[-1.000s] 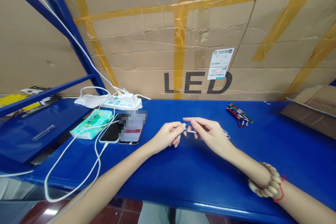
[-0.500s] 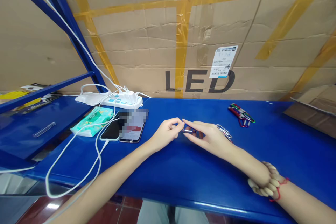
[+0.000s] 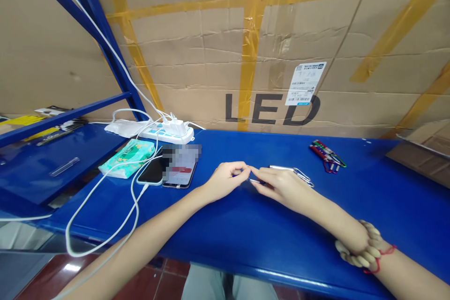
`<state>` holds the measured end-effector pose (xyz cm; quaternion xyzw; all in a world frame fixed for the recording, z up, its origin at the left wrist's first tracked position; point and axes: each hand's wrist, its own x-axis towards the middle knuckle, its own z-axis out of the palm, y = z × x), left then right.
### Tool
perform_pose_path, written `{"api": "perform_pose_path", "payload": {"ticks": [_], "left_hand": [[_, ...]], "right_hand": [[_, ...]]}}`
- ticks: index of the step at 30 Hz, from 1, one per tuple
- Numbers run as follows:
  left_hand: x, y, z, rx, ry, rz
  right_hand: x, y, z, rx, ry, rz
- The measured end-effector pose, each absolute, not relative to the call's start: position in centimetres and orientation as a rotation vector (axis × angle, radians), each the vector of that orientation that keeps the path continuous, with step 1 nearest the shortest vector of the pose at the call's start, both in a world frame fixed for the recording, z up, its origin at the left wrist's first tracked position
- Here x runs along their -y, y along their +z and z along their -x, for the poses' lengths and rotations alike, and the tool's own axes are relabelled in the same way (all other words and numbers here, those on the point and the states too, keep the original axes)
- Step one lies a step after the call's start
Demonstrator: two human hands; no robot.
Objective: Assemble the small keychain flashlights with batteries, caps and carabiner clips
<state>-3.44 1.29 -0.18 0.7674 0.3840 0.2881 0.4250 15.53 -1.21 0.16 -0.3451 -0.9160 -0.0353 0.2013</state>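
Over the middle of the blue table, my left hand is closed in a pinch, its fingertips meeting those of my right hand. My right hand is closed round a small blue carabiner, of which only a blue and silver sliver shows between thumb and fingers. Whether the left fingertips also grip it is hidden. Just behind my right hand lie silver carabiners, partly covered by it. Farther right rests a small pile of red, green and other coloured carabiners.
To the left are two phones, a tissue pack and a white power strip with looping white cables. A large taped cardboard box stands along the back. Another cardboard piece sits at the right.
My right fingers have closed in towards my left fingertips, hiding more of the blue carabiner. A silver piece behind my right hand now shows more. The whole view has shifted slightly.
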Motion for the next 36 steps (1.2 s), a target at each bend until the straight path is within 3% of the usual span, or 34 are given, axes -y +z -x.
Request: {"api": "perform_pose_path", "payload": {"ticks": [14, 36], "left_hand": [[-1.6, -0.7, 3.5, -0.963, 0.732, -2.01], [-1.8, -0.8, 3.3, -0.943, 0.721, -2.013]], "right_hand": [[1.4, 0.9, -15.7, 2.594, 0.317, 0.951], [0.7, -0.2, -15.7, 2.503, 0.342, 0.953]]}}
